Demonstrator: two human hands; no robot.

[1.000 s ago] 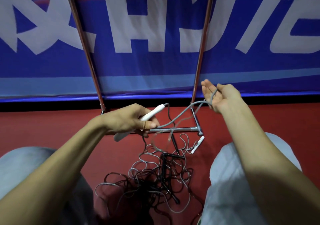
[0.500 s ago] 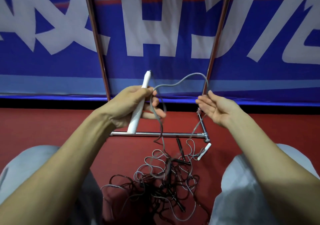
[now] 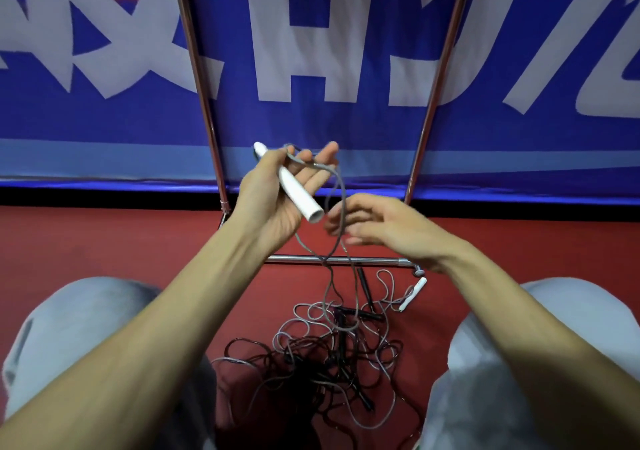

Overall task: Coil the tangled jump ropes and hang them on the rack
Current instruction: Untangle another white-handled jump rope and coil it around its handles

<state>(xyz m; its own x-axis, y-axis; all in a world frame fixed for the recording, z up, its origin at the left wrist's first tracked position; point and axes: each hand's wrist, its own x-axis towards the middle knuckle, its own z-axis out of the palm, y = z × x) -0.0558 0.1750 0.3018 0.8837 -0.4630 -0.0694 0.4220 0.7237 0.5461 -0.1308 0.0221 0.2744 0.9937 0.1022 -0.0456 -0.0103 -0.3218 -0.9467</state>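
My left hand (image 3: 273, 203) grips a white rope handle (image 3: 299, 191) under the thumb, palm up, its fingers partly straight. The handle's grey rope (image 3: 342, 190) lies across those fingers, drops in a loop and runs down to the tangled pile of grey and black ropes (image 3: 329, 352) on the red floor. My right hand (image 3: 391, 228), blurred, has its fingertips at the hanging loop with relaxed fingers. The rope's other white handle (image 3: 412, 293) lies by the rack's low crossbar (image 3: 374, 260). A black handle (image 3: 363, 283) lies just beyond the pile.
Two metal rack uprights (image 3: 197, 68) (image 3: 440, 68) rise in front of a blue banner (image 3: 311, 51) with white letters. My knees in grey trousers (image 3: 86, 328) (image 3: 502, 345) flank the pile. Red floor (image 3: 104, 241) stretches to both sides.
My left hand rose and turned palm up, tipping the handle's butt toward me. My right hand moved left from the right upright to the hanging loop, which now lies across the left fingers.
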